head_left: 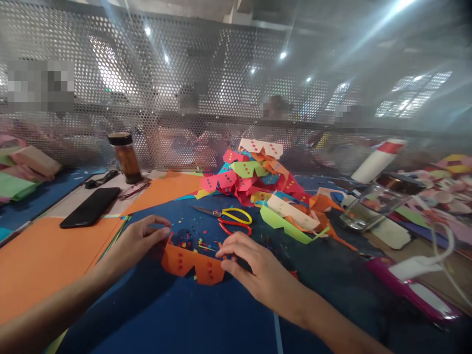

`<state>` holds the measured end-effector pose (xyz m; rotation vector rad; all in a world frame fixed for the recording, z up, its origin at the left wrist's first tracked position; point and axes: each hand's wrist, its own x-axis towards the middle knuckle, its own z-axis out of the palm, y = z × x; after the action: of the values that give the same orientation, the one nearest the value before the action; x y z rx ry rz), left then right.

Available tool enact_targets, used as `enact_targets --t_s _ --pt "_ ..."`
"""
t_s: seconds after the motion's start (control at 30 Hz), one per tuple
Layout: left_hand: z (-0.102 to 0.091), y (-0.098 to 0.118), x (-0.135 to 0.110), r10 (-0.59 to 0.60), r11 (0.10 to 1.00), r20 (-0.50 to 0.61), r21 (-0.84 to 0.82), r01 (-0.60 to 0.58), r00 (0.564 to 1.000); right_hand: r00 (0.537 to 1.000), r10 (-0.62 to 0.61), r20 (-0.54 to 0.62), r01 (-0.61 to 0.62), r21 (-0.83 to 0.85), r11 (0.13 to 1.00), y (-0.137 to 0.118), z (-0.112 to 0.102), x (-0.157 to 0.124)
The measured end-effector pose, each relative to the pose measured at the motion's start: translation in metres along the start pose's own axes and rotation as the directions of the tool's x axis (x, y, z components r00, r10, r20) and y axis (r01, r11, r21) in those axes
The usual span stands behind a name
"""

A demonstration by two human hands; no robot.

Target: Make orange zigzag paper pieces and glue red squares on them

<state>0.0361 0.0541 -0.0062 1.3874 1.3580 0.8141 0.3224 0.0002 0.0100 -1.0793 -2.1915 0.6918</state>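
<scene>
Item one: a strip of orange paper (pixel 202 268), notched in a V at its lower edge and bearing small red square marks; located just above the blue tabletop (pixel 177 324), between both hands. Right hand (pixel 254 263): thumb and forefinger pinched on its right end. Left hand (pixel 145 240): fingers bent at its left end; whether they close on it, cannot tell.

Item two: scissors with yellow and red handles (pixel 218 213), lying behind, not in use.

Progress, as judged: this strip appears already notched and marked; similar multicoloured paper strips (pixel 248 169) lie heaped beyond. Flat orange paper sheets (pixel 55 255) at left appear uncut. Work left on the strip: indeterminable.
</scene>
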Motion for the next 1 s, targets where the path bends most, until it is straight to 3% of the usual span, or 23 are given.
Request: enact_targets --t_s 0.27,0.43,0.67,0.8,1.0 --pt "0.000 -0.009 0.001 0.144 0.978 -0.025 0.155 -0.138 0.989 1.000 -0.009 -0.016 0.009 -0.027 1.000 0.005 0.007 0.001" --pt "-0.001 -0.004 -0.004 0.233 0.958 -0.093 0.195 -0.212 0.968 0.990 -0.024 -0.136 0.025 0.012 1.000 0.004 0.003 0.002" --pt "0.003 0.009 -0.020 0.389 0.915 -0.051 0.138 -0.379 0.920 0.962 -0.039 -0.270 0.041 -0.001 0.999 0.004 -0.001 0.002" --pt "0.004 0.009 -0.024 0.392 0.912 -0.066 0.156 -0.379 0.918 0.955 -0.040 -0.293 0.038 -0.010 0.999 0.003 -0.001 0.001" --pt "-0.002 -0.008 -0.016 0.289 0.938 -0.048 0.211 -0.273 0.956 0.947 -0.053 -0.318 0.048 -0.022 0.999 0.003 0.001 0.000"
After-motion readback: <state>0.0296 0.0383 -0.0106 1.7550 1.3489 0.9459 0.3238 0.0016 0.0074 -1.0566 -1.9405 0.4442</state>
